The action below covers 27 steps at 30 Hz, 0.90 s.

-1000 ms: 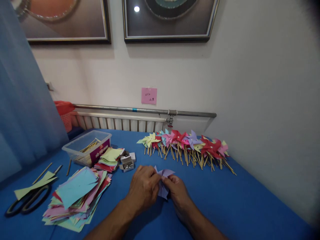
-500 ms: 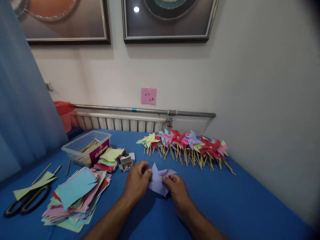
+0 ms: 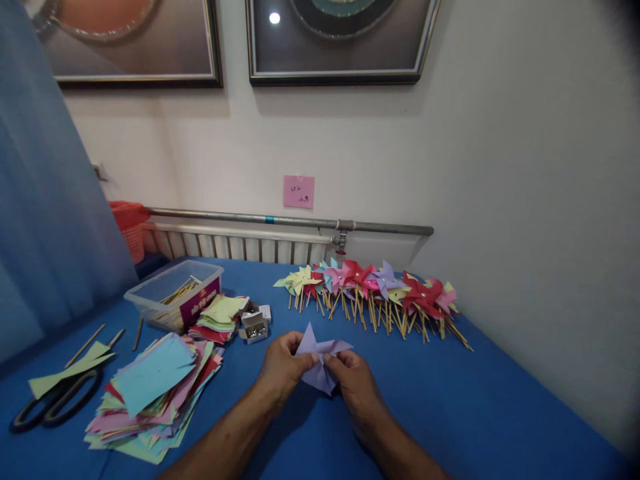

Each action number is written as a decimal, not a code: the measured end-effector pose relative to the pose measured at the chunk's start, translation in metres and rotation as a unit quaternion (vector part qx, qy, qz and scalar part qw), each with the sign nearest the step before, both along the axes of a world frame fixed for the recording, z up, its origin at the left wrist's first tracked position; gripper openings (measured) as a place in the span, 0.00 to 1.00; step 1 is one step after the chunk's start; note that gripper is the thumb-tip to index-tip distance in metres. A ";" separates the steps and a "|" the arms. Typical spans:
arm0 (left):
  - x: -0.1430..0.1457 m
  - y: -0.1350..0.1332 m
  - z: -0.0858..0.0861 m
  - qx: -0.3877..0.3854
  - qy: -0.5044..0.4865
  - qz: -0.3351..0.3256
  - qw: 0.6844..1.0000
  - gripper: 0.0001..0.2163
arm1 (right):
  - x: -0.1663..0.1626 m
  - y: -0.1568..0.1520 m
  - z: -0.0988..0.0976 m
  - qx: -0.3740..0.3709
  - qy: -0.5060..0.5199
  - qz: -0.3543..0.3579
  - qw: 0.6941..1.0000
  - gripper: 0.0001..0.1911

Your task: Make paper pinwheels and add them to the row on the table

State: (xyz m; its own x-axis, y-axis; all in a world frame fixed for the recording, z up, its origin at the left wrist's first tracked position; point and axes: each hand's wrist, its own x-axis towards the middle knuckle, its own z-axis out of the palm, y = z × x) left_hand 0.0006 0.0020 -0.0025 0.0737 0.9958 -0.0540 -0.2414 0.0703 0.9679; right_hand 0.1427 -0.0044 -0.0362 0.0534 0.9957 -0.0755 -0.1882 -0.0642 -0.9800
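While a lilac, pointed paper pinwheel (image 3: 319,377) is pinched by the left hand (image 3: 284,365) and right hand (image 3: 356,380) above the blue-covered counter (image 3: 450,413), its folded tips are best pressed lightly at the centre, uncreased.

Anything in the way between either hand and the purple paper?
Nothing visible. The left hand and right hand already grip the purple paper from either side, thumbs near its middle. The small open box stands beyond the left hand, not between.
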 end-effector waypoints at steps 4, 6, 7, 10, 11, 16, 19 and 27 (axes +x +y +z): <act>0.000 0.002 -0.006 0.042 0.048 0.022 0.998 0.11 | -0.001 -0.001 -0.005 0.015 -0.016 0.006 1.000 0.19; 0.000 0.001 -0.008 0.061 0.064 0.018 0.996 0.09 | -0.001 -0.001 -0.008 0.022 -0.020 0.011 0.999 0.20; 0.000 0.001 -0.008 0.068 0.073 0.016 0.995 0.09 | -0.001 0.000 -0.009 0.024 -0.023 0.013 0.999 0.20; 0.001 -0.003 -0.006 0.085 0.113 0.023 0.990 0.07 | -0.001 0.001 -0.010 0.026 -0.043 0.007 0.999 0.19; 0.001 -0.004 -0.004 0.092 0.130 0.029 0.987 0.06 | -0.001 0.001 -0.010 0.025 -0.051 0.003 0.998 0.19; 0.003 -0.006 -0.003 0.107 0.191 0.059 0.974 0.05 | -0.003 -0.004 -0.002 0.024 -0.037 0.010 0.999 0.16; 0.002 -0.004 -0.003 0.080 0.163 0.053 0.982 0.07 | -0.006 -0.011 0.008 0.014 -0.002 0.025 1.000 0.17; -0.011 0.005 0.004 0.010 0.108 -0.011 0.994 0.10 | -0.004 -0.019 0.024 0.016 0.046 0.079 0.996 0.23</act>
State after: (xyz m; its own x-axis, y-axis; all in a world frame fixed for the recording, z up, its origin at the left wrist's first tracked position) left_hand -0.0108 0.0074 0.0013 0.0849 0.9950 -0.0519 -0.0262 0.0543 0.9982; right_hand 0.1384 -0.0235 -0.0122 -0.1106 0.9930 -0.0409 -0.2665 -0.0693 -0.9613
